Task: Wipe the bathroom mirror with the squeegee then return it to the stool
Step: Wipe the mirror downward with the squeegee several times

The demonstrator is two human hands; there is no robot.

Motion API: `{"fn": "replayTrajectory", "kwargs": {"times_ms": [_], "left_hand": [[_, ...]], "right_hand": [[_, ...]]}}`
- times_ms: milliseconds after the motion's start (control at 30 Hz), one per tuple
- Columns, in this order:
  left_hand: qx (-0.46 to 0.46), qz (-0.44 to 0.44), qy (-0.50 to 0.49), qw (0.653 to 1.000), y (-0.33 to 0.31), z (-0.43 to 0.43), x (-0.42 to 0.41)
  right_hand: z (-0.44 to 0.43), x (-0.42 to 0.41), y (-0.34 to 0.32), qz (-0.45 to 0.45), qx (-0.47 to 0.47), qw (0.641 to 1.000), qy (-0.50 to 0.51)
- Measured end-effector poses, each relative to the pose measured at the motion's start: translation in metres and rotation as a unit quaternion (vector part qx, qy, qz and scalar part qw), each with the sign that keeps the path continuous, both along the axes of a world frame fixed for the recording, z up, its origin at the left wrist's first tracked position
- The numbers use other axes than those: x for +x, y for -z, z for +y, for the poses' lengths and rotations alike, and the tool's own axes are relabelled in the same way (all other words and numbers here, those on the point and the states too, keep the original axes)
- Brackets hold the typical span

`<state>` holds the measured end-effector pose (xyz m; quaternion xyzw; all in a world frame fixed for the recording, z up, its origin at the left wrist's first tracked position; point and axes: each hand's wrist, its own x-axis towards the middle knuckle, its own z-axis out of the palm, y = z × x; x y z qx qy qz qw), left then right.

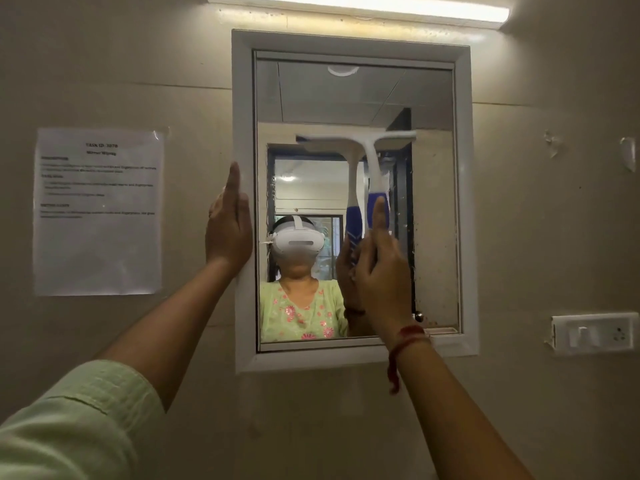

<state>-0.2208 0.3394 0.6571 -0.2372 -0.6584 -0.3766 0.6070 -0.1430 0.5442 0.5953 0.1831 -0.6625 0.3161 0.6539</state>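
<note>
The paper sheet (98,211) taped on the wall left of the mirror has the heading "TASK ID" and "Mirror Wiping"; the number and smaller lines are too blurred to read.

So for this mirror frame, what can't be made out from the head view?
- Stool: outside the frame.
- Squeegee blade contact with the mirror: hidden behind its own head.
- Notice text: too blurred.
- Right hand grip: fingers hidden behind the handle.
- Streaks on glass: indistinguishable from reflections.

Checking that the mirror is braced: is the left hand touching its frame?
Touching. The head view shows the left hand laid flat over the white frame's left side, no gap visible.
</note>
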Motion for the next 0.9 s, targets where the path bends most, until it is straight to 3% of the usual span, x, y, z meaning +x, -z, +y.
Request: {"fn": "replayTrajectory", "kwargs": {"times_ms": [100,300,567,767,900], "left_hand": [[-0.002,0.001,-0.001,1.000,0.001,0.001,0.000],[-0.001,-0.004,-0.002,1.000,0.000,0.001,-0.002],[-0.009,-0.007,-0.004,1.000,0.000,0.000,-0.001],[0.001,-0.002,0.000,1.000,0.001,0.000,-0.006],[-0.001,-0.001,0.001,1.000,0.001,0.000,-0.005]], "right_hand": [[0.001,0.002,0.018,0.011,0.004,1.000,0.015],[0.001,0.001,-0.023,0.015,0.005,1.000,0.012],[-0.006,0.013,0.058,-0.015,-0.002,1.000,0.006],[-0.005,0.010,-0.008,-0.003,-0.002,1.000,-0.002],[-0.003,0.005,0.018,0.001,-0.008,1.000,0.010]]}}
